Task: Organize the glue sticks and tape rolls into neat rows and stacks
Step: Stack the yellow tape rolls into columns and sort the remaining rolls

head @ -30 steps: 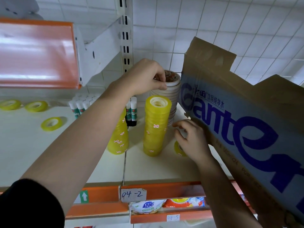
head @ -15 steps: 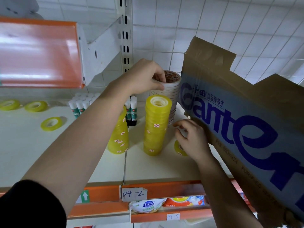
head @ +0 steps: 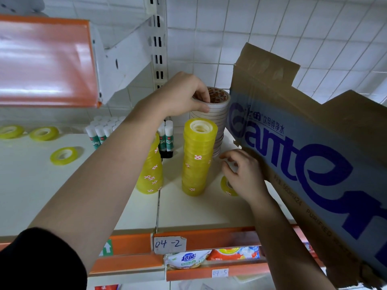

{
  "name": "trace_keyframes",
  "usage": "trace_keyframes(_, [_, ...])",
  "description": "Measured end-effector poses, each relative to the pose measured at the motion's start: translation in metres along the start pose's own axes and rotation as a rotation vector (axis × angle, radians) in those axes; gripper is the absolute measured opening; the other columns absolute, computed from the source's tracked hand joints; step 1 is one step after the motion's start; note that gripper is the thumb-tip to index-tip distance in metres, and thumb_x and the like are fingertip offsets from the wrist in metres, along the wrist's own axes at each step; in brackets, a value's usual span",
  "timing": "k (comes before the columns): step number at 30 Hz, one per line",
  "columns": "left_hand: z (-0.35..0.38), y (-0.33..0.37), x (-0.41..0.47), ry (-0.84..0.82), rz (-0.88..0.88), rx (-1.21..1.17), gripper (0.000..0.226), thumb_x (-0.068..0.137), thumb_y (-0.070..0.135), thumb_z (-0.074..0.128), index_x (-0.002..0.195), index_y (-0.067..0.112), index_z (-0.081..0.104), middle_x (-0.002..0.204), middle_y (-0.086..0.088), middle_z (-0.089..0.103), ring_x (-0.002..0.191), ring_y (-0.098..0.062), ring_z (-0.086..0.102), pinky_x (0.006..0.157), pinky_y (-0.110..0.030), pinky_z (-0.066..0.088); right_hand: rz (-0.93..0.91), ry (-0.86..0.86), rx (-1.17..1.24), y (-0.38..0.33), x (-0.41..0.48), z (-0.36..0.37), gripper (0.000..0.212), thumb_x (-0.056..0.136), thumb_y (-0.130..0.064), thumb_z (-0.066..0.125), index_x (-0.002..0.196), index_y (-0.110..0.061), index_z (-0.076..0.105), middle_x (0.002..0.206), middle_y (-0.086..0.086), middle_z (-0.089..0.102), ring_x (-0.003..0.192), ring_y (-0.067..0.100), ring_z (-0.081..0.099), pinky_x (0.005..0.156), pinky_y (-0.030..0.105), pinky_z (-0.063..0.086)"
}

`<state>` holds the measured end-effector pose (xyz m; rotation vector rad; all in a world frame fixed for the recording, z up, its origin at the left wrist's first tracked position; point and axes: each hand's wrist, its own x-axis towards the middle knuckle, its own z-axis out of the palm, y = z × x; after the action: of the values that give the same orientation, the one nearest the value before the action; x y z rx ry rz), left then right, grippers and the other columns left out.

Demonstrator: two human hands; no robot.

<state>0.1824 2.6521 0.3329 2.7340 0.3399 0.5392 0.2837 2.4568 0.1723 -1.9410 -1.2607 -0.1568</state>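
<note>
Now | left hand (head: 182, 95) grips white tape stack (head: 219, 110) top | right hand (head: 245, 174) curled, hold unclear

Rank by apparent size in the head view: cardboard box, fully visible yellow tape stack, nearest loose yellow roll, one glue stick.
1. cardboard box
2. yellow tape stack
3. loose yellow roll and glue stick: too alike to rank

A white tiled wall (head: 272, 28) rises behind a cream shelf (head: 31, 195) with an orange edge strip (head: 209, 237). A slotted upright (head: 158, 49) carries another shelf above (head: 46, 59).
</note>
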Motion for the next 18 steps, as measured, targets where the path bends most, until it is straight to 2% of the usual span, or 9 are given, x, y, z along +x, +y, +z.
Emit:
trace_keyframes(5, [0.0005, 0.0005, 0.0021, -0.014, 0.003, 0.022, 0.018, 0.087, 0.03, 0.072, 0.099, 0.017, 0.075, 0.098, 0.0, 0.07, 0.087, -0.011, 0.06, 0.067, -0.018, 0.037, 0.005, 0.0, -0.001, -0.0014, 0.0003, -0.0004, 0.016, 0.085, -0.009, 0.062, 0.098, -0.012, 0.07, 0.097, -0.004, 0.067, 0.088, 0.0, 0.054, 0.079, 0.017, 0.041])
trace_keyframes(8, [0.0017, 0.0013, 0.004, -0.048, 0.014, 0.057, 0.017, 0.09, 0.029, 0.068, 0.099, 0.016, 0.072, 0.098, -0.001, 0.068, 0.086, -0.011, 0.056, 0.062, -0.019, 0.033, 0.004, 0.001, -0.001, -0.0027, 0.0001, -0.0004, 0.016, 0.085, -0.006, 0.063, 0.098, -0.011, 0.071, 0.097, -0.003, 0.068, 0.089, 0.004, 0.056, 0.078, 0.014, 0.041])
trace_keyframes(11, [0.0018, 0.0016, 0.004, -0.059, 0.033, 0.071, 0.017, 0.092, 0.028, 0.066, 0.099, 0.014, 0.072, 0.097, 0.0, 0.066, 0.082, -0.009, 0.052, 0.055, -0.01, 0.03, 0.006, -0.002, -0.003, -0.0036, -0.0001, -0.0013, 0.016, 0.086, -0.005, 0.063, 0.098, -0.011, 0.071, 0.097, -0.003, 0.068, 0.09, 0.007, 0.058, 0.079, 0.014, 0.041])
trace_keyframes(14, [0.0024, 0.0013, 0.0027, -0.054, 0.037, 0.088, 0.017, 0.092, 0.028, 0.065, 0.1, 0.014, 0.072, 0.099, 0.0, 0.066, 0.084, -0.01, 0.052, 0.062, -0.019, 0.029, 0.009, -0.007, -0.005, -0.0036, -0.0005, -0.0015, 0.015, 0.086, -0.005, 0.063, 0.098, -0.011, 0.071, 0.097, -0.003, 0.068, 0.091, 0.007, 0.059, 0.079, 0.012, 0.04])
trace_keyframes(18, [0.0012, 0.0028, -0.0025, -0.007, 0.038, 0.069, 0.02, 0.09, 0.03, 0.068, 0.105, 0.017, 0.072, 0.102, 0.003, 0.063, 0.093, -0.013, 0.056, 0.067, -0.02, 0.032, 0.005, 0.009, 0.001, -0.0102, -0.0005, -0.0054, 0.017, 0.086, -0.005, 0.064, 0.1, -0.01, 0.07, 0.098, -0.002, 0.067, 0.092, 0.005, 0.057, 0.08, 0.003, 0.037])
